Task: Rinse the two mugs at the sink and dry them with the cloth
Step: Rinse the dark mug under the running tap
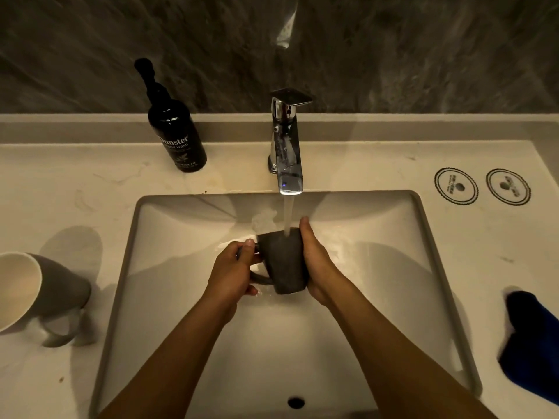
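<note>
The dark mug [284, 261] sits under the tap's water [289, 216], over the sink [423, 267]. The left hand [233, 273] grips its handle; the right hand [317, 261] wraps its side. Rinsing mug 1. Next: the grey mug [45, 291] by the sink's left edge, then the blue cloth [532, 343] at the right.

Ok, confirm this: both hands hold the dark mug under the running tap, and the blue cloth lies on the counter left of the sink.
Wrong side. The head view shows the blue cloth right of the sink; the second mug stands on the left. The rest holds.

The pale countertop [90, 189] bears a grey mug [45, 291], soap bottle [178, 137], blue cloth [532, 343].
</note>
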